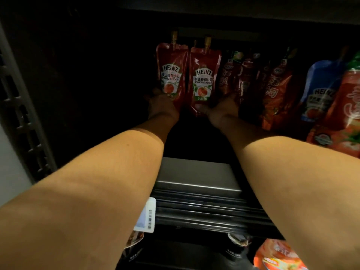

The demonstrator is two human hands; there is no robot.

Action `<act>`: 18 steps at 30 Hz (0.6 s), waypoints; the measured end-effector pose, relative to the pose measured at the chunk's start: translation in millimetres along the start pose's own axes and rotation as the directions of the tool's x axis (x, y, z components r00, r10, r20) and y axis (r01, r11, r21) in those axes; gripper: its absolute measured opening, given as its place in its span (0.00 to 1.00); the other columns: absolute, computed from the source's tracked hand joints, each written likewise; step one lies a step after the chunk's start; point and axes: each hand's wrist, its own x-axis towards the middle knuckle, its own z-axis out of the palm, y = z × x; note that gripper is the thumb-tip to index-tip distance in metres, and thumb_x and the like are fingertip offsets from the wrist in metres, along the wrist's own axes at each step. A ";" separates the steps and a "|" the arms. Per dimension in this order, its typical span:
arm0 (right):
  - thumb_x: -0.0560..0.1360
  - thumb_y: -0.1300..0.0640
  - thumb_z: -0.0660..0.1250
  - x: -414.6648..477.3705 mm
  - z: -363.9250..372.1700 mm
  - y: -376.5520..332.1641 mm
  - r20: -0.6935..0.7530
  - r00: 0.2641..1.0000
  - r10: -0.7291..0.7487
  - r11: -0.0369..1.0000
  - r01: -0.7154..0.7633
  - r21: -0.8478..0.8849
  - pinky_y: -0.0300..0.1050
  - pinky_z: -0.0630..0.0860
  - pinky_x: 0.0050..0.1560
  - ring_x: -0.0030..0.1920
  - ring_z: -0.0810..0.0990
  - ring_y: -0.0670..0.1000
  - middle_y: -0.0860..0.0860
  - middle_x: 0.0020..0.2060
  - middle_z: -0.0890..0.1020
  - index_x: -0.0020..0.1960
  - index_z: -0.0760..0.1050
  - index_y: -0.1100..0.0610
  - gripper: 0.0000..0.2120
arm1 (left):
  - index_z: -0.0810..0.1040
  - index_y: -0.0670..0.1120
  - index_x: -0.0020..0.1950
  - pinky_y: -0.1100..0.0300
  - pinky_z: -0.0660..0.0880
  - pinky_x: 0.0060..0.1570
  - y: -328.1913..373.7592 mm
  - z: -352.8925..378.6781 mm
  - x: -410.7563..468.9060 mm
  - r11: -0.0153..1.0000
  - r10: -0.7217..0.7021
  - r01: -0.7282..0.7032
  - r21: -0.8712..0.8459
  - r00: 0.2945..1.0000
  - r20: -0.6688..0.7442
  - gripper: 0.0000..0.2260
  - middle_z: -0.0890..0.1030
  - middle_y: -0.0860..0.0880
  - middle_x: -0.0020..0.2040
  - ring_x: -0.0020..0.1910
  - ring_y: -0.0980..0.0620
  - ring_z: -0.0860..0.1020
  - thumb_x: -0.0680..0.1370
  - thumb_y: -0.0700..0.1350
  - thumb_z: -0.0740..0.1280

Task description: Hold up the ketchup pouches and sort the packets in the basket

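Reaching deep into the dark shelf (pixel 196 172), gripped with the left hand (pixel 161 106) the bottom of the left Heinz ketchup pouch (pixel 172 75) and with the right hand (pixel 220 110) the bottom of its neighbour pouch (pixel 203 78), both upright, touching, beside other red sauce pouches (pixel 276 88)

Two bare forearms reach forward toward twelve o'clock, nearly parallel. The left hand (pixel 161 106) and right hand (pixel 222 112) have curled fingers, thumbs pointing inward.

Two red ketchup pouches (pixel 172 75) carry white labels; a neighbouring pouch (pixel 321 90) is blue, another (pixel 276 94) orange-red.
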 end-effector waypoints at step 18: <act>0.73 0.64 0.70 -151.3 -63.0 -19.9 0.024 0.998 0.063 0.955 -0.067 0.287 0.51 0.80 0.46 0.42 0.82 0.56 0.58 0.43 0.83 0.46 0.74 0.51 0.10 | 0.75 0.53 0.46 0.61 0.81 0.34 10.1 -45.6 -138.1 0.800 0.249 0.002 -0.600 0.909 0.336 0.10 0.83 0.50 0.36 0.30 0.57 0.82 0.73 0.41 0.73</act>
